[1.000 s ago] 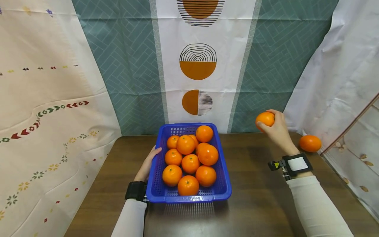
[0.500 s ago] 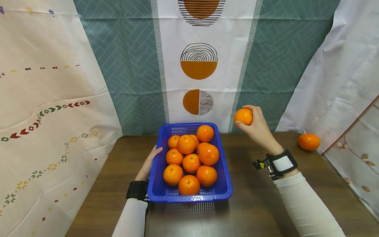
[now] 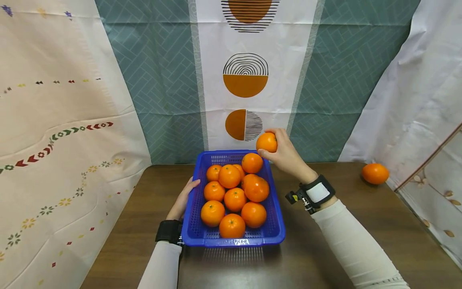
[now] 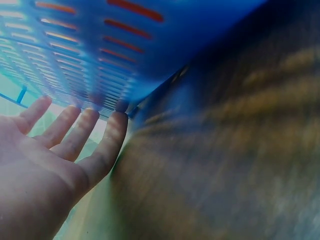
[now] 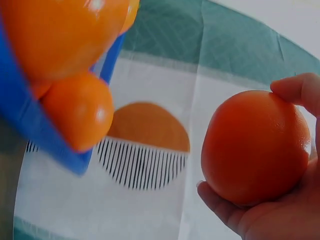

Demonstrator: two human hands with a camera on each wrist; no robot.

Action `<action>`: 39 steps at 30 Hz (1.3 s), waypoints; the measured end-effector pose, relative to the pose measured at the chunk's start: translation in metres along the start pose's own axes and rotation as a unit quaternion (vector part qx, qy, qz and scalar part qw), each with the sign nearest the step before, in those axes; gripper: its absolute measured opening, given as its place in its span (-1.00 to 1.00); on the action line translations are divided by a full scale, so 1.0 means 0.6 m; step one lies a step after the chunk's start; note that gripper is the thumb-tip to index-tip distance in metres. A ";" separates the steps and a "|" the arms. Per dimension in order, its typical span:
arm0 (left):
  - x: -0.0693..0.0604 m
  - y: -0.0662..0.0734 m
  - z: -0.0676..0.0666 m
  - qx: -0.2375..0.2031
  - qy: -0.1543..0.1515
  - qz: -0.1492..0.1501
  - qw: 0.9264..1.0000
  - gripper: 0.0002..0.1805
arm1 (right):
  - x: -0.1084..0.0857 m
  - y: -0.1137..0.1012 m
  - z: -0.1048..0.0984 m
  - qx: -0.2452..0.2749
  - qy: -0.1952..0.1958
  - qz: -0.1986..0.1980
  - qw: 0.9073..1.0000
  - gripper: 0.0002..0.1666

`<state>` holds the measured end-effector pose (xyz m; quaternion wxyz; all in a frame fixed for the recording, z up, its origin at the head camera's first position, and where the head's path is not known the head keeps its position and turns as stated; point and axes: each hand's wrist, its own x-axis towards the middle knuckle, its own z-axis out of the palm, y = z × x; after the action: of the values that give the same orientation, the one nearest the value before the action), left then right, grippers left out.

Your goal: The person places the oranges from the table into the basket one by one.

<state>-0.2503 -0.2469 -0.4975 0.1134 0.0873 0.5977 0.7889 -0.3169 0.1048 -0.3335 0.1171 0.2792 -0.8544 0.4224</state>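
Note:
My right hand holds an orange between thumb and fingers, above the back right corner of a blue plastic basket. In the right wrist view the held orange is off to the right of the basket, apart from the fruit in it. Several oranges fill the basket, some lying on top of others. At the basket's left side, my left hand touches the wall near the rim. The left wrist view has its fingers fairly straight against the slotted wall.
Another orange lies on the brown wooden table near the back right. Patterned cloth hangs behind the table, with more cloth along the left and right sides.
My right hand has carried its orange leftward, from near the table's right side to the basket's back right corner. The left hand and the basket have stayed in place.

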 end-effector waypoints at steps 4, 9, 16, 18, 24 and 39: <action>0.005 -0.006 -0.006 0.006 -0.002 0.006 1.000 -0.33 | 0.009 -0.022 0.025 0.009 -0.023 -0.015 1.000 -0.25; 0.002 -0.001 -0.006 0.005 -0.004 0.005 1.000 -0.33 | 0.018 -0.045 0.063 0.015 -0.046 -0.021 0.999 -0.27; 0.007 -0.010 -0.009 0.000 -0.001 0.005 1.000 -0.34 | 0.015 -0.067 0.119 0.013 -0.105 -0.036 0.994 -0.25; 0.007 -0.009 -0.007 -0.003 -0.004 0.006 1.000 -0.34 | 0.012 -0.072 0.134 0.010 -0.127 -0.039 0.991 -0.25; 0.007 -0.006 -0.003 -0.007 -0.011 0.010 1.000 -0.35 | 0.002 -0.085 0.161 -0.001 -0.168 -0.049 0.985 -0.26; 0.010 -0.008 -0.006 0.016 0.016 -0.006 1.000 -0.39 | -0.014 -0.085 0.215 -0.043 -0.252 -0.084 0.963 -0.27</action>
<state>-0.2567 -0.2473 -0.5031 0.1074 0.0728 0.6122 0.7800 -0.2760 -0.0186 -0.3832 -0.0549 0.4422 -0.8470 0.2899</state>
